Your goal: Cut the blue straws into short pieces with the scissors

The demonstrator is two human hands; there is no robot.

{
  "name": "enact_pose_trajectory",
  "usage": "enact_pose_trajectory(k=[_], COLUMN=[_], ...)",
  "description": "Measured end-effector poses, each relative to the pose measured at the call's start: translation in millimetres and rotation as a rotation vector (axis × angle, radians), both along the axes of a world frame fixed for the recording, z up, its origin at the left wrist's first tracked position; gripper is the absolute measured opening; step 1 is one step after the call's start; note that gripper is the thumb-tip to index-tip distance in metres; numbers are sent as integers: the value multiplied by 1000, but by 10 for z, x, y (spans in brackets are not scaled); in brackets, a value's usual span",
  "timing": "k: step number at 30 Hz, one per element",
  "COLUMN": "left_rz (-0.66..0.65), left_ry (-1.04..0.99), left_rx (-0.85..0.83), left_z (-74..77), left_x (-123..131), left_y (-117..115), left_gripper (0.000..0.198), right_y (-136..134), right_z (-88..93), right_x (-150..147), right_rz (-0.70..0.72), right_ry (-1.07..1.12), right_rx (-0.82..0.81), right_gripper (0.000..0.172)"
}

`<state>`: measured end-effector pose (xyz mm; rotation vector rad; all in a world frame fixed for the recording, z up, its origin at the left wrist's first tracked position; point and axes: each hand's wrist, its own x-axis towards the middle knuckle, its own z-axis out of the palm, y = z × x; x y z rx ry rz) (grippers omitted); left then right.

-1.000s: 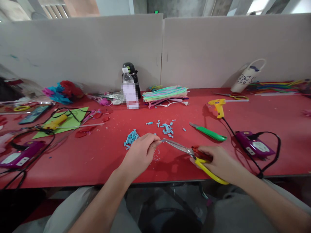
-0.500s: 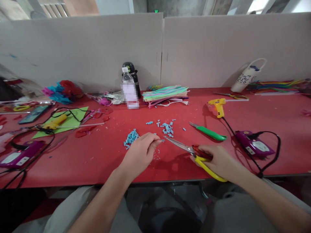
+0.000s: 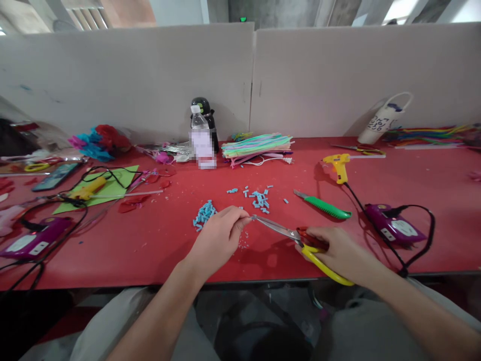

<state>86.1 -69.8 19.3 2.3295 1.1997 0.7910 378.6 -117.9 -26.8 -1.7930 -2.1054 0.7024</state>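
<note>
Head: scissors (image 3: 280,229) in right grip (image 3: 335,249), tips (image 3: 257,218) beside left grip (image 3: 221,233).

No text can be read for certain; dark lettering on the white bottle (image 3: 379,124) at upper right is too blurred.

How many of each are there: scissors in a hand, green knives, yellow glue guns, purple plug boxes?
Scissors in the right hand: 1
Green knife: 1
Yellow glue guns: 2
Purple plug boxes: 2
Total: 6
</note>
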Motion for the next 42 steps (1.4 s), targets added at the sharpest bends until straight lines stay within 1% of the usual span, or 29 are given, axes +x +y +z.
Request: enact_pose_trajectory(k=[6, 11, 16, 21, 25, 29, 32, 35, 37, 40, 42], left_rz=[0, 4, 2, -3, -6, 4, 20, 87, 101, 135, 163], left_ry=[-2, 1, 18, 32, 51, 123, 177, 217, 238, 256, 270], left_rx=[-9, -10, 1, 22, 14, -20, 27, 37, 42, 81, 77], left_z=[-13, -7, -10, -14, 1, 32, 40, 17, -19, -84, -115], left_x=[-4, -11, 2, 18, -7, -182, -416, -641, -744, -805, -779], left_y=[4, -4, 11, 10, 10, 114, 244, 356, 410, 463, 487], left_gripper=[14, 13, 14, 14, 16, 19, 21, 24, 27, 30, 32], right_y=[9, -9, -15, -11, 10, 44, 50, 44, 41, 42, 42], right_z=[12, -12, -29, 8, 4, -33, -44, -43, -44, -47, -47], right_x=[3, 27, 24, 12, 23, 65, 85, 78, 70, 71, 79], right_rz=[-23, -21, -8, 5, -32, -47, -44, -45, -46, -47, -47], right_ry=[19, 51, 37, -4, -13, 29, -7, -60, -75, -83, -74], right_rx=[-3, -19, -12, -22, 35, 102, 120, 128, 129, 126, 130], right_gripper=[32, 31, 29, 29, 33, 40, 41, 41, 41, 43, 43])
